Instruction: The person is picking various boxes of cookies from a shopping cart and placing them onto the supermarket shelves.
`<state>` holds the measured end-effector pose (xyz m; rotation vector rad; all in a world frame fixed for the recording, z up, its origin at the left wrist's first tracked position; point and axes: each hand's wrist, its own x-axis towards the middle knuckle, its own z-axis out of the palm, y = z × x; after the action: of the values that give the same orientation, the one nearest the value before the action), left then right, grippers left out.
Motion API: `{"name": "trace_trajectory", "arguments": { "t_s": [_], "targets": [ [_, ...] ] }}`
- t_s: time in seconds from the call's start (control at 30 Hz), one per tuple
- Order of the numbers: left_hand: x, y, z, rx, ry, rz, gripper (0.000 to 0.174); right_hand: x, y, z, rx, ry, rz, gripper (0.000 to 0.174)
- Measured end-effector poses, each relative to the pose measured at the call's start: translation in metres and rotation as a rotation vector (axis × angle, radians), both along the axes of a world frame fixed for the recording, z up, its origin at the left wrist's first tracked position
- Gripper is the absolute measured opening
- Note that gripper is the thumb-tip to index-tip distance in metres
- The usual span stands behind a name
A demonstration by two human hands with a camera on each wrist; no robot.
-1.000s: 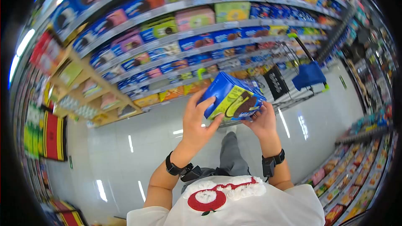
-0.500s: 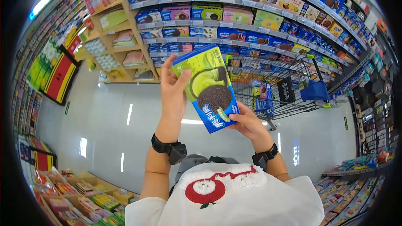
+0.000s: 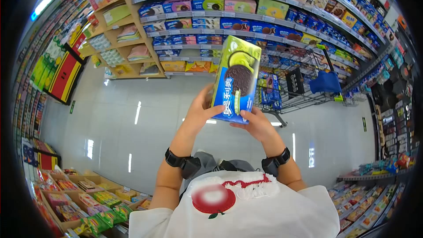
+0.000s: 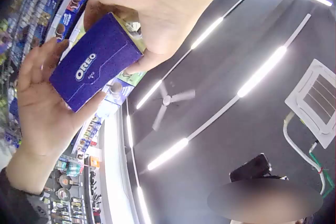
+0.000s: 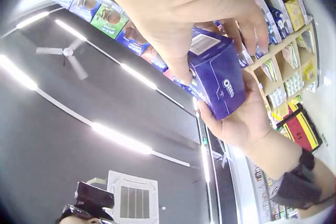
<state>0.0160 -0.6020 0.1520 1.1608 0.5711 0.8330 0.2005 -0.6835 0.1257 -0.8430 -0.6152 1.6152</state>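
Both hands hold up a blue and green Oreo box [image 3: 238, 79], its printed front with a dark cookie facing the head camera. My left hand [image 3: 200, 113] grips the lower left side, thumb across the front. At the lower right corner my right hand [image 3: 257, 125] pinches the box, thumb on the front edge. In the left wrist view the blue end of the Oreo box [image 4: 97, 61] shows between the two hands. The right wrist view shows that end of the Oreo box [image 5: 220, 82] too, with the fingers round its sides.
A wire shopping cart [image 3: 304, 83] stands beyond the right hand, with similar packs [image 3: 269, 90] inside. Shelves of cookie boxes [image 3: 233, 24] run across the front. A wooden rack [image 3: 128, 35] stands at left, and snack bins [image 3: 88, 202] lie at lower left.
The box has turned from a slanted pose to nearly upright, its print now reading along its length. My left hand has moved from its upper left edge down to the lower left side.
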Motion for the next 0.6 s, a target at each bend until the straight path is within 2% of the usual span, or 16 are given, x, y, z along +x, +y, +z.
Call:
{"name": "trace_trajectory", "arguments": {
  "t_s": [0.03,0.17,0.23,0.27,0.37,0.47,0.6],
  "targets": [
    [-0.005,0.001,-0.001,0.009,0.012,-0.012,0.078,-0.001,0.004,-0.006,0.018,-0.043,-0.003,0.045],
    [-0.023,0.001,0.002,0.064,0.090,-0.083,0.074,0.016,0.016,-0.011,0.089,0.148,-0.153,0.043],
    [-0.030,0.001,0.009,0.112,0.088,-0.095,0.074,0.020,0.024,-0.002,0.038,0.205,-0.302,0.038],
    [-0.032,0.005,0.006,0.150,0.123,-0.001,0.072,0.020,0.031,-0.005,0.028,0.229,-0.302,0.038],
    [-0.035,0.020,0.003,0.031,0.067,0.196,0.071,0.008,0.048,-0.002,-0.027,0.309,-0.326,0.039],
    [-0.037,0.045,-0.013,-0.040,-0.110,0.365,0.068,-0.005,0.080,-0.006,-0.049,0.396,-0.337,0.039],
    [-0.052,0.091,-0.024,-0.142,-0.123,0.324,0.069,-0.026,0.137,-0.007,-0.093,0.458,-0.447,0.036]
  ]
}}
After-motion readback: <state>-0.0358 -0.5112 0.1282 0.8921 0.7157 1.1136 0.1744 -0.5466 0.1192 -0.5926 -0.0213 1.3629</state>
